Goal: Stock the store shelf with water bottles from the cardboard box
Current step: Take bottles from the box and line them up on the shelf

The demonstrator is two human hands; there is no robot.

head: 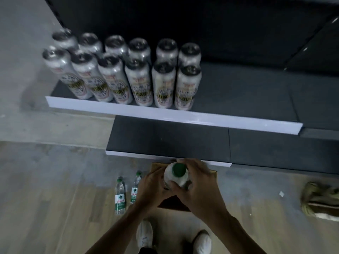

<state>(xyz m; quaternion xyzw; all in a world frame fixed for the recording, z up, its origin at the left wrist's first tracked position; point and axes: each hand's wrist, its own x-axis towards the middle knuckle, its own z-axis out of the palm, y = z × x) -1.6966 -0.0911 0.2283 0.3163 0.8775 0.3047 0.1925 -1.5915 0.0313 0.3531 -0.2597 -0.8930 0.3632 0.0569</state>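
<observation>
1. I hold one water bottle [176,176] upright with both hands, straight above the cardboard box [211,172], which sits on the floor [55,208] just in front of the lower shelf [165,140].
2. My left hand [153,187] wraps the bottle's side, fingers curled round it; my right hand [199,187] curls over the shoulder near the green cap [178,169]. Both grips look closed on the bottle, though most fingertips are hidden.
3. Risk: the grip sits high near the cap, so a slick bottle could slip and drop back into the box.
4. Risk: two loose bottles [120,196] stand on the floor just left of the box, close to my left arm. A swing of the elbow or a step could knock them over.
5. Risk: the upper shelf [128,109], beyond the box, carries a double row of cans [163,85] at its left. Placing too close could topple one.
6. Frame is dim and blurred, so I could misjudge the shelf lip.
</observation>
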